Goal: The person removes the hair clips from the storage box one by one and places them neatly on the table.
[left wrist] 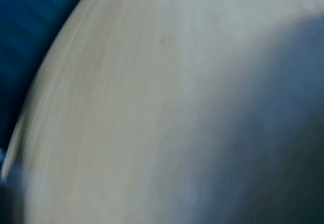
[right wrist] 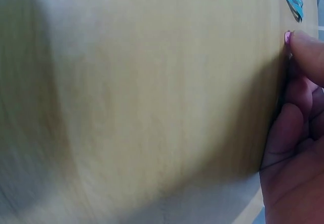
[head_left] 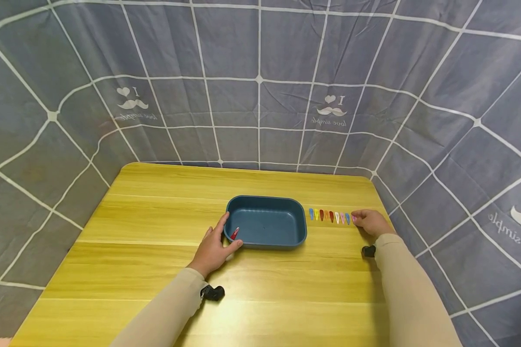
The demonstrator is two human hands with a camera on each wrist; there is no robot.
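Note:
A dark blue rectangular tray (head_left: 265, 246) stands on the table. My left hand (head_left: 212, 250) touches its near left corner, with fingers spread along the side and the thumb at the front rim. One red snap hair clip (head_left: 235, 233) lies inside the tray near that thumb. To the right of the tray runs a row of several coloured snap hair clips (head_left: 326, 215). At the row's right end, my right hand (head_left: 371, 222) pinches a pink hair clip (right wrist: 287, 37) between thumb and finger. Beside it lies a blue clip (right wrist: 294, 2). The left wrist view does not clearly show the left hand.
The wooden table (head_left: 286, 299) has rounded far corners. A grey curtain with white grid lines (head_left: 234, 106) hangs behind it and along both sides. Black wrist cameras (head_left: 212, 292) sit on both wrists.

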